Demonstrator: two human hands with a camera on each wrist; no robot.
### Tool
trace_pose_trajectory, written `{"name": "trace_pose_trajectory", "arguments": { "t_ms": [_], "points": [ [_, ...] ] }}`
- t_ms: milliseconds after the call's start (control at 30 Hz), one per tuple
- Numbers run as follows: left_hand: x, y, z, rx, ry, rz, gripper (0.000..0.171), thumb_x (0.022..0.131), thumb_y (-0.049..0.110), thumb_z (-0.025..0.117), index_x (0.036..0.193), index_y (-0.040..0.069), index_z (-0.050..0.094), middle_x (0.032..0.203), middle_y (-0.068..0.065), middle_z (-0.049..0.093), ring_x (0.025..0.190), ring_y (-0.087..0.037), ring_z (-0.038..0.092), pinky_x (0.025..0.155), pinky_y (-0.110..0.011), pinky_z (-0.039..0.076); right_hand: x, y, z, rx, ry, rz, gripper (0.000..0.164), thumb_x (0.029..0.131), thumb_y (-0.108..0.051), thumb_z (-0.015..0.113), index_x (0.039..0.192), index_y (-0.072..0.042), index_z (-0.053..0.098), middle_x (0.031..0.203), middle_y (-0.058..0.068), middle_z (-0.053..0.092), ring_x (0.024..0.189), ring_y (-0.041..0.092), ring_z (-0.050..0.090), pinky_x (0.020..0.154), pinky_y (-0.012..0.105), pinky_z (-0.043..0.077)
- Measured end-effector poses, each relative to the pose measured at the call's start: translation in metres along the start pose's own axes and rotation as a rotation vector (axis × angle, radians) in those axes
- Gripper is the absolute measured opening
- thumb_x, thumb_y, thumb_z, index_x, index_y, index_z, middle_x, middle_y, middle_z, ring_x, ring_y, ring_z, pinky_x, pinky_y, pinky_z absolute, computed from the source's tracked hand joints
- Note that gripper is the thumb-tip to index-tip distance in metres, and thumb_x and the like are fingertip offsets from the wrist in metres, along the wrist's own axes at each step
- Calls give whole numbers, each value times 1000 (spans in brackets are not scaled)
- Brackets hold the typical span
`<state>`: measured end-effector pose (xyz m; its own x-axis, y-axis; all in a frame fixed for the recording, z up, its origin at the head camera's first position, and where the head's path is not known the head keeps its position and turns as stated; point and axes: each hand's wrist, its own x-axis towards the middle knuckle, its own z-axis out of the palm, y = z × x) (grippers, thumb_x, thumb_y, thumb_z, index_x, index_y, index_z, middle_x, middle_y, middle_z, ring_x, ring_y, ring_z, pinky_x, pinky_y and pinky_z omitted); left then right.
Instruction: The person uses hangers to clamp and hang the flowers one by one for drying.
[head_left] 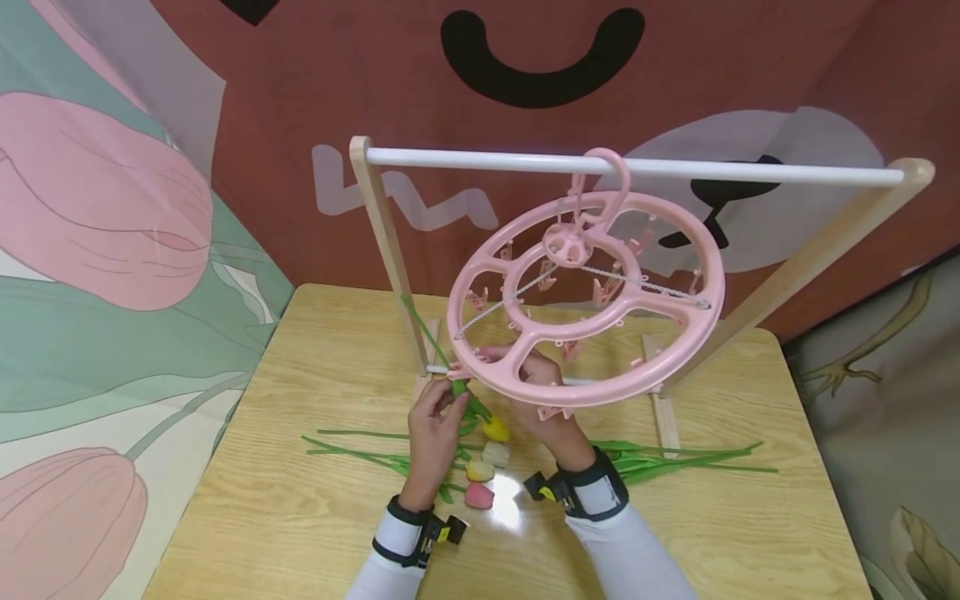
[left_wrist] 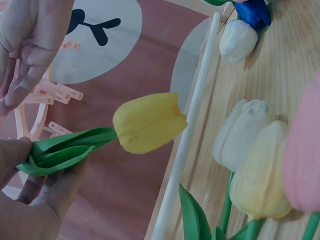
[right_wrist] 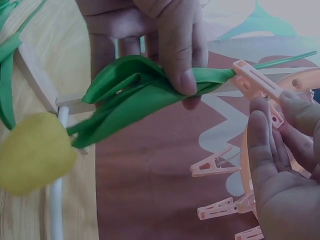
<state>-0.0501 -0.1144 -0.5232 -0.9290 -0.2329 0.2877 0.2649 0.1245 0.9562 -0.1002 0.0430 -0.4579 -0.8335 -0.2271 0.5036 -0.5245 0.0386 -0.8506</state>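
My left hand pinches the green leaves and stem of a yellow artificial tulip. Its bloom points down toward the table, while the thin stem rises away from it. In the right wrist view, my right hand pinches a pink clothespin between thumb and fingers. The clothespin's tip sits right at the stem, just above the leaves. That clothespin belongs to a round pink drying hanger, whose ring partly covers my right hand in the head view.
The hanger hooks over a white rod between wooden posts. Below my hands lie a white tulip, a pale yellow one and a pink one. Several green stems lie right; a blue tulip also shows.
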Motion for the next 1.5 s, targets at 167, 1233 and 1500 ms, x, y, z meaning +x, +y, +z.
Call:
{"name": "trace_pose_trajectory", "arguments": {
  "t_ms": [167,1233,1500],
  "points": [
    [0,0,0,-36,-10,-49,25,93,-2,72,118,0,71,112,-21,72,96,-38,75,72,-39,66,-3,0,2,-7,-18,44,34,89,9,71,123,5,70,121,20,73,117,33,69,104,25,55],
    [6,-9,-25,122,-33,-21,22,97,8,72,119,4,72,115,-14,75,106,-30,73,90,-34,63,-58,43,-47,-299,-10,274,46,91,2,72,135,-8,64,132,12,68,124,33,63,106,56,52],
    [-2,-16,-60,310,-101,-47,20,103,14,64,118,4,72,115,-13,76,107,-27,72,86,-40,64,-63,49,-72,-423,7,255,45,90,4,72,134,-1,62,133,19,66,126,41,60,104,60,52]
  ]
}}
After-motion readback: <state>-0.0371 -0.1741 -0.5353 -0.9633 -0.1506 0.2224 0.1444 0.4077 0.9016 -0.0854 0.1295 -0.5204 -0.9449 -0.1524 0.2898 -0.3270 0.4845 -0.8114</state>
